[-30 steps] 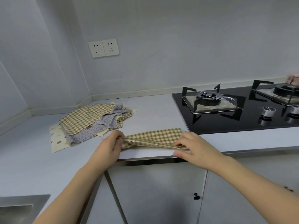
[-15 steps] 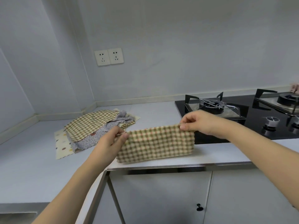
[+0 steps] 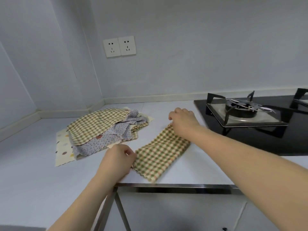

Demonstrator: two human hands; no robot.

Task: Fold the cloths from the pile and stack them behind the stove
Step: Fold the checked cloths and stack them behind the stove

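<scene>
A long pale counter [image 3: 191, 170] runs along the wall, with a black stove [image 3: 260, 120] on its right part. On the left part sits the pile [image 3: 100, 132] of loose cloths, checked on top, dotted grey under it and a cream one at the bottom. Between pile and stove lies the checked cloth [image 3: 160, 154], folded into a strip that slants toward the counter's front edge. The hands are apart, one at each end. The left hand [image 3: 116, 160] pinches the near end. The right hand [image 3: 183, 122] has curled fingers on the far end, near the stove. I think the near corner could slip off the edge, because it lies so close. The fold could also fall open if one hand lets go too soon. No stack shows behind the stove.
</scene>
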